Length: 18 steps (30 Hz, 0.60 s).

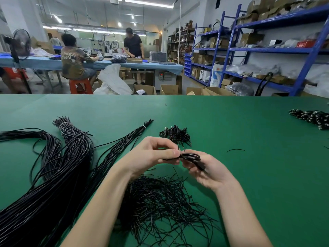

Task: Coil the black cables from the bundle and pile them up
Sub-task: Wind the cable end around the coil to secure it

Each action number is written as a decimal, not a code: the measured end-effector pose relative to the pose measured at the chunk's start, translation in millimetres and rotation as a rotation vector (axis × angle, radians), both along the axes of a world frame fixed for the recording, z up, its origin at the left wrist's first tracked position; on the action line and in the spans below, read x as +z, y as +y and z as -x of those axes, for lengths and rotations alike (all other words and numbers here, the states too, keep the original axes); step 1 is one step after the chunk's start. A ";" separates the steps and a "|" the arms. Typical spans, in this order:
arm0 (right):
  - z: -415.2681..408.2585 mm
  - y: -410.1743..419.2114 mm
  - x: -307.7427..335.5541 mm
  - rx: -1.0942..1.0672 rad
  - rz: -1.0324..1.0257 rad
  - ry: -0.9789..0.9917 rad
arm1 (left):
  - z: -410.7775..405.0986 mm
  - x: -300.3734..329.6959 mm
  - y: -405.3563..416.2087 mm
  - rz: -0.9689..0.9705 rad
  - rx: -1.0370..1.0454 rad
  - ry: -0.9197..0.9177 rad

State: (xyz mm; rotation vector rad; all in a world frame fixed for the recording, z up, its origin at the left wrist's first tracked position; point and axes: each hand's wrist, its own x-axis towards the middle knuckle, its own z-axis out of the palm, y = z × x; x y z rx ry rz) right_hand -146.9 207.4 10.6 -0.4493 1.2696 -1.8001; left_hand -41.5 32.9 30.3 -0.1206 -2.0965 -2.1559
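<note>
— So, where are we in the job?

— We are mid-coil, as we judge it. Our left hand [153, 155] pinches one end of a small coiled cable [190, 156] between thumb and fingers, and our right hand [206, 171] curls around its other side, so both hands grasp the same coil, held above the green table [249, 157].

— Which way does it lie?

— Its long axis runs roughly left to right between the hands, a flattened oval with short loose ends poking up toward the far side. Whether a tie is already on it we cannot tell; the fingers hide the middle.

— And the next move?

— We reckon it needs securing, probably with one of the thin ties [160, 202] heaped just below our wrists, then a short carry to the pile of finished coils [176, 135] just beyond the hands. That calls for keeping the loops pinched so they do not spring open while one hand lets go.

— What is left?

— Plenty. The long cable bundles [71, 157] lie to the left, banded near their far ends and fanning toward us. Another dark heap [311, 118] sits well apart at the right edge.
</note>
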 end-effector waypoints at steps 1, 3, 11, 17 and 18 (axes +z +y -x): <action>-0.8 1.4 2.2 0.033 -0.045 0.087 | -2.1 2.0 -1.6 0.070 -0.008 -0.017; -1.0 4.4 6.4 0.067 -0.134 0.235 | -5.4 6.3 -3.1 0.217 -0.023 -0.042; 1.4 14.2 20.9 0.059 -0.406 0.553 | -6.7 21.1 9.7 0.746 -0.007 -0.068; -0.3 8.9 24.1 -0.004 -0.626 0.659 | -3.1 23.5 29.5 1.069 0.029 -0.027; -1.2 6.3 23.8 -0.045 -0.658 0.718 | -1.2 21.5 32.2 1.099 0.049 -0.037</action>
